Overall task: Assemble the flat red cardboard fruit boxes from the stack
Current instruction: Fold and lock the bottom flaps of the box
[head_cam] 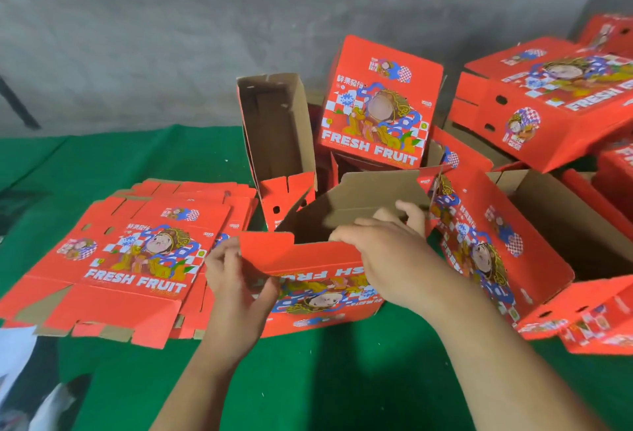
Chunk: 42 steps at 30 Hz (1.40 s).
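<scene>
**Half-built fruit box in both hands, flat stack at left**

Half-folded red box (308,290) at centre on green table cover (308,379), print upside down toward camera, brown inside open to the top. Left hand (236,280) pinching the red near flap (267,254) at its left corner, thumb in front, fingers curled behind the card. Right hand (387,256) draped over the top right edge of the same box, fingers bent over the rim and reaching inside (fingertips partly hidden by the wall, exact contact hard to tell). Brown rear flap (370,194) standing up behind the hands, tilted back.

Stack of flat red blanks (137,256) just left of the box, "FRESH FRUIT" print facing up, sheets fanned slightly out of line, near edge touching or almost touching the left wrist area.

Behind centre: one open box on end (277,136), brown interior facing camera, leaning a bit. Beside it an upright printed box (380,105), tilted, resting on others. At right, an open box on its side (507,242), touching the box in hand, with a brown cavity to its right. Further right and back, more red boxes piled (548,95) (count unclear, partly cut off by frame edge).

Grey concrete wall (171,37) behind the table. White cloth-like patch (17,362) at lower left corner, identity unclear.
</scene>
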{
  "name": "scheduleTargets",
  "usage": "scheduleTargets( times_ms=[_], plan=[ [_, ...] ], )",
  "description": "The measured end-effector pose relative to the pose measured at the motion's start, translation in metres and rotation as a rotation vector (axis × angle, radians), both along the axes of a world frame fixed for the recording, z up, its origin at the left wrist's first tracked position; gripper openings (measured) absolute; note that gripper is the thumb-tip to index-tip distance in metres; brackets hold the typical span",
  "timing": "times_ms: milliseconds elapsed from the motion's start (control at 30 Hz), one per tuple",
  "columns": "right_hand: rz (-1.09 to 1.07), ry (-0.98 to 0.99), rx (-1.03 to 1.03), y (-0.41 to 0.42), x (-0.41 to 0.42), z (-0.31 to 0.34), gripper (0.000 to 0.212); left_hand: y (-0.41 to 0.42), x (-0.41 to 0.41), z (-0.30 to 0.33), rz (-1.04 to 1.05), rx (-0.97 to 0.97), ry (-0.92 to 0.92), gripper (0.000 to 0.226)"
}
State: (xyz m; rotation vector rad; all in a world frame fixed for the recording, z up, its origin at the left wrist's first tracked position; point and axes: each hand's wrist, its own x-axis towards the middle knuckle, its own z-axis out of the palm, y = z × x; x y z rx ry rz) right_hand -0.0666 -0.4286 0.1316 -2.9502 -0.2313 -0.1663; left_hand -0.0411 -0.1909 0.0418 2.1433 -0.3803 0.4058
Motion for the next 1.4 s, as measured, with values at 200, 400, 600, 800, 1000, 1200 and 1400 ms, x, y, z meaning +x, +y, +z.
scheduleTargets(
  times_ms=[200, 400, 600, 800, 1000, 1200, 1400],
  plan=[
    [0.004, 0.050, -0.023, -0.001, -0.003, -0.003, 0.062, 0.036, 0.015, 0.033, -0.182, 0.345, 0.452, 0.043],
    [-0.039, 0.057, 0.067, -0.003, -0.012, 0.001, 0.049, 0.017, 0.006, 0.039, -0.340, -0.091, 0.539, 0.024],
    [-0.145, 0.070, 0.154, -0.012, -0.017, 0.011, 0.038, 0.004, 0.001, 0.024, -0.165, -0.179, 0.534, 0.048],
    [-0.430, 0.128, 0.085, -0.052, -0.008, -0.007, 0.070, -0.004, 0.009, 0.009, 0.169, -0.153, 0.432, 0.031],
    [-0.530, 0.080, 0.157, -0.064, -0.012, -0.045, 0.073, -0.008, 0.017, 0.000, 0.329, 0.126, 0.261, 0.031],
    [-0.538, 0.032, 0.079, -0.057, -0.017, -0.063, 0.064, -0.007, 0.019, -0.002, 0.396, 0.133, 0.174, 0.034],
    [-0.512, 0.140, -0.023, -0.062, -0.022, -0.066, 0.054, -0.007, 0.021, 0.002, 0.407, -0.022, 0.111, 0.033]
  ],
)
